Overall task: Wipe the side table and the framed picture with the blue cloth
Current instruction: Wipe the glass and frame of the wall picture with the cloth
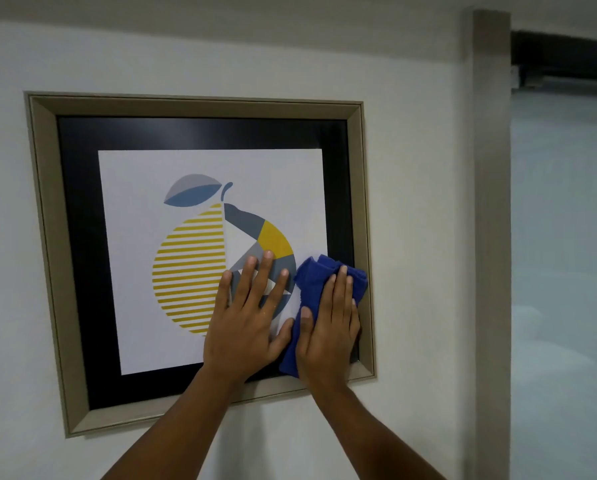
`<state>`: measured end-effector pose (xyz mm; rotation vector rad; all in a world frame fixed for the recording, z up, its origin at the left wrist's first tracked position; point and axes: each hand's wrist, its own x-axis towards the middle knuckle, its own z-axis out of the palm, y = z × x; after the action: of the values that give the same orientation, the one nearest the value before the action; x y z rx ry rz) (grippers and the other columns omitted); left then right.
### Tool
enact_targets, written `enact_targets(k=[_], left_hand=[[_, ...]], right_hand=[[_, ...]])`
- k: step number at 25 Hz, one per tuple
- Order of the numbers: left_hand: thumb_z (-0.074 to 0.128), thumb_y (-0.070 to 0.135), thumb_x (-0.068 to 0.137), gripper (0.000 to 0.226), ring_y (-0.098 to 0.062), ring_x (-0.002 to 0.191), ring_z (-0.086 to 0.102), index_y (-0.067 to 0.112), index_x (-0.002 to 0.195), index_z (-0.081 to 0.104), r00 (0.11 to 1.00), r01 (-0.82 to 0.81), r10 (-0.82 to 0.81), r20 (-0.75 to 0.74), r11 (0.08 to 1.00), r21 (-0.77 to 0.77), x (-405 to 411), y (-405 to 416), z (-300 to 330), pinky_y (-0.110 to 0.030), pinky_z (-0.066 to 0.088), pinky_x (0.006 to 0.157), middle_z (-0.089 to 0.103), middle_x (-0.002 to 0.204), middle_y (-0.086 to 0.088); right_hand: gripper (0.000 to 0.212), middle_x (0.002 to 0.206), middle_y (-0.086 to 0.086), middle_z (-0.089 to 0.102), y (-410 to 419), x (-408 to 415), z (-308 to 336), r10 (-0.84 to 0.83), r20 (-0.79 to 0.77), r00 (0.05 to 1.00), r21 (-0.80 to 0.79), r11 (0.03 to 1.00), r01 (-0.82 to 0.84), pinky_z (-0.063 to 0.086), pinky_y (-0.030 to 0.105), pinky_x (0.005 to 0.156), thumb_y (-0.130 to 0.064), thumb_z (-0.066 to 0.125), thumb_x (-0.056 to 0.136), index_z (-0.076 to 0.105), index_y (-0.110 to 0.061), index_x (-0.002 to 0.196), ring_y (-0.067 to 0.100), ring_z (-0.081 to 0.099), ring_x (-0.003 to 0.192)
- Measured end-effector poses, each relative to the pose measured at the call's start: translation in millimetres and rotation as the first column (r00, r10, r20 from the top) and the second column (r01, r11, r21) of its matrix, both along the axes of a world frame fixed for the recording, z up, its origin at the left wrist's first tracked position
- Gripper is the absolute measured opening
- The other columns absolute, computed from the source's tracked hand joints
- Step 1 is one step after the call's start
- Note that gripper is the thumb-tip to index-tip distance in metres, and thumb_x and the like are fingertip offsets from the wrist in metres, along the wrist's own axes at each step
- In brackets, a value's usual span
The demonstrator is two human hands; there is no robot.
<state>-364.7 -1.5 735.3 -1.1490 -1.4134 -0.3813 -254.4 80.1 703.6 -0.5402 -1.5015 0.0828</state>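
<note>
The framed picture (pixel 44 237) hangs on a white wall: a beige frame, a black mat and a print of a striped yellow and grey pear. My left hand (pixel 248 323) lies flat on the glass over the lower right of the print, fingers spread, holding nothing. My right hand (pixel 328 327) presses the bunched blue cloth (pixel 310 275) against the glass at the picture's lower right corner, beside the frame's right edge. The cloth shows above and to the left of the hand. The side table is out of view.
A beige vertical door or wall trim (pixel 491 237) runs down the right of the picture. Beyond it is a pale frosted panel (pixel 567 271) under a dark rail (pixel 567 60). White wall (pixel 220 46) surrounds the frame.
</note>
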Motion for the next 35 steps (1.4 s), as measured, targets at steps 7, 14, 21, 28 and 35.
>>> enact_targets(k=[7, 14, 21, 28, 35], left_hand=[[0.042, 0.057, 0.095, 0.078, -0.035, 0.156, 0.009, 0.016, 0.159, 0.024, 0.999, 0.010, -0.010, -0.038, 1.000, 0.008, -4, -5, -1, -0.057, 0.007, 0.125, 0.017, 0.168, -0.017], [0.040, 0.056, 0.097, 0.077, -0.036, 0.156, 0.007, 0.017, 0.160, 0.021, 0.999, 0.028, -0.028, -0.029, 0.999, 0.018, -4, 1, -3, -0.058, 0.005, 0.125, 0.015, 0.168, -0.016], [0.037, 0.055, 0.097, 0.075, -0.035, 0.155, 0.011, 0.016, 0.159, 0.025, 1.000, 0.018, -0.017, -0.024, 1.000, 0.013, -3, 0, -1, -0.059, 0.007, 0.124, 0.019, 0.167, -0.017], [0.042, 0.056, 0.095, 0.080, -0.036, 0.156, 0.008, 0.017, 0.160, 0.020, 1.000, 0.017, -0.017, 0.004, 1.000, 0.015, -2, 2, -3, -0.057, 0.003, 0.125, 0.012, 0.169, -0.016], [0.036, 0.058, 0.097, 0.075, -0.035, 0.156, 0.009, 0.017, 0.159, 0.025, 1.000, 0.016, -0.016, -0.006, 1.000, -0.014, -3, -1, -1, -0.057, 0.003, 0.125, 0.016, 0.168, -0.016]], right_hand=[[0.060, 0.158, 0.013, 0.027, 38, 48, 14, -0.289, 0.301, 0.909, 0.352, 0.919, 0.176, 0.035, 0.041, 0.110, -0.033, 0.035, 0.099, 0.024, -0.005, 0.152, 0.027, 0.026, 0.146], [0.056, 0.162, 0.013, 0.021, 45, 48, 214, -0.335, 0.211, 0.918, 0.313, 0.913, 0.262, 0.025, 0.043, 0.115, -0.031, 0.030, 0.105, 0.023, -0.005, 0.154, 0.027, 0.020, 0.150], [0.059, 0.156, 0.020, 0.034, 45, 35, 92, -0.051, 0.031, 0.998, 0.285, 0.958, 0.040, 0.033, 0.051, 0.113, -0.020, 0.047, 0.099, 0.022, -0.008, 0.151, 0.035, 0.036, 0.142], [0.070, 0.164, 0.005, 0.013, 24, 21, -12, 0.001, 0.111, 0.994, 0.215, 0.976, -0.025, 0.031, 0.049, 0.114, -0.028, 0.039, 0.098, 0.002, -0.025, 0.157, 0.033, 0.027, 0.146], [0.066, 0.162, 0.014, 0.019, 25, 22, -23, -0.334, 0.289, 0.897, 0.360, 0.906, 0.221, 0.015, 0.042, 0.118, -0.027, 0.040, 0.096, 0.012, -0.013, 0.155, 0.027, 0.011, 0.151]])
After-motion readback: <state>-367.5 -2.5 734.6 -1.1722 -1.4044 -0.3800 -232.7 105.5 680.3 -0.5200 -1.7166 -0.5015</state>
